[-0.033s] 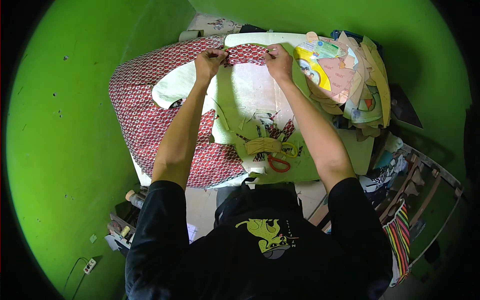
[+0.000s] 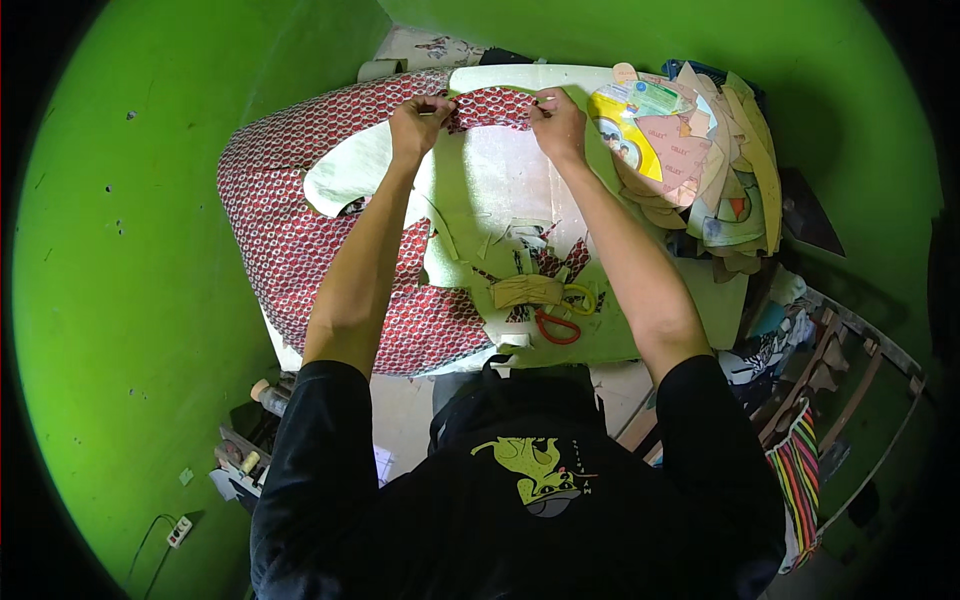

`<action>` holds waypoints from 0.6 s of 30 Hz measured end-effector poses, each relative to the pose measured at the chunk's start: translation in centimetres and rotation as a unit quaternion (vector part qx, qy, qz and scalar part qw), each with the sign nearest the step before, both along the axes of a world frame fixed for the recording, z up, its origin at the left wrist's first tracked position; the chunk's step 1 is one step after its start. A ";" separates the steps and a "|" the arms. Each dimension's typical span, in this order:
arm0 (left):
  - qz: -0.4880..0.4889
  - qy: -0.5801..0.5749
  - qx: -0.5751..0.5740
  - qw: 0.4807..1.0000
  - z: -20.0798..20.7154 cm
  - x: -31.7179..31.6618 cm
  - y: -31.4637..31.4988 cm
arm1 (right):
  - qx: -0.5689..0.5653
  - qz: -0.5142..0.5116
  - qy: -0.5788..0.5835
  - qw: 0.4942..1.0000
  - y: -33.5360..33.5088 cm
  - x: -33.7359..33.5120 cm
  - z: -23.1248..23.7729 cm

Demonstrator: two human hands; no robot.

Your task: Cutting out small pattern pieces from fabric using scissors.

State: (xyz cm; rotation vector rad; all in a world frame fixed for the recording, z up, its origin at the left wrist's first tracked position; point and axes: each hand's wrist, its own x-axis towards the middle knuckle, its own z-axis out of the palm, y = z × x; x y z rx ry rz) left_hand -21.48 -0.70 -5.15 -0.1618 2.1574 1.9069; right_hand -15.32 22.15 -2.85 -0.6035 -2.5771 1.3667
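Red patterned cloth (image 2: 275, 180) spreads left of the grip and toward the body. The left hand (image 2: 421, 128) pinches the left end of a matching piece (image 2: 493, 108), which bows between both hands. Nearer the body than the grip lie a tan card (image 2: 527, 291) and scissors (image 2: 559, 341). The right hand (image 2: 558, 125) pinches the piece's right end; right of it sits a heap of cutouts (image 2: 690, 150).

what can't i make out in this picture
In the head view:
Ends of the curved red-white fabric strip: hidden by the left hand and right hand.
What the red and yellow loop handles join: apparently under the tan flat piece.
Lower layers of the multicoloured sheet pile: upper sheets cover them.
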 end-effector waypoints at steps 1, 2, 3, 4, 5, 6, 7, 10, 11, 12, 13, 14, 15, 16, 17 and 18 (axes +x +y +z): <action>-0.012 0.054 -0.106 0.993 1.5 0.4 1.3 | 0.007 -0.006 -0.025 1.000 0.6 0.3 0.0; -0.021 0.110 -0.214 0.970 2.9 0.7 1.7 | 0.010 -0.008 -0.046 0.999 0.8 0.3 0.3; -0.073 0.185 -0.256 0.946 3.8 0.8 1.4 | 0.010 -0.005 -0.044 0.999 0.5 0.2 0.6; -0.072 0.185 -0.256 0.946 4.7 1.1 1.8 | 0.062 0.026 0.017 0.998 0.4 0.3 0.7; -0.128 0.260 -0.304 0.908 5.6 1.3 2.6 | 0.114 0.057 0.078 0.989 0.4 0.2 0.9; -0.181 0.333 -0.351 0.856 6.0 1.2 2.7 | 0.112 0.060 0.081 0.989 0.1 -0.2 1.4; -0.196 0.381 -0.381 0.819 5.2 0.8 2.6 | 0.168 0.157 0.096 0.969 -0.2 -0.7 1.9; -0.263 0.280 -0.427 0.819 5.0 0.1 3.8 | 0.273 0.271 0.089 0.919 0.2 -1.8 1.5; -0.272 0.249 -0.427 0.826 4.9 0.1 4.4 | 0.272 0.305 0.027 0.912 0.6 -2.2 1.1; -0.271 0.247 -0.428 0.826 4.2 -0.2 4.4 | 0.265 0.341 -0.035 0.901 0.6 -2.5 0.5; -0.280 0.226 -0.446 0.820 3.3 -0.7 3.8 | 0.253 0.345 -0.052 0.902 0.0 -2.5 0.8; -0.288 0.204 -0.463 0.813 2.5 -1.0 3.1 | 0.249 0.351 -0.049 0.901 -0.5 -2.8 1.0; -0.290 0.202 -0.462 0.814 2.6 -0.8 3.3 | 0.261 0.365 -0.066 0.891 -0.2 -3.2 0.9; -0.290 0.226 -0.437 0.821 2.7 -0.7 3.4 | 0.273 0.378 -0.083 0.881 0.1 -3.3 0.8; -0.289 0.249 -0.413 0.827 2.9 -0.5 3.5 | 0.272 0.379 -0.085 0.881 0.3 -3.3 0.6; -0.288 0.248 -0.414 0.828 2.8 -0.6 3.3 | 0.281 0.386 -0.060 0.876 0.5 -3.3 0.5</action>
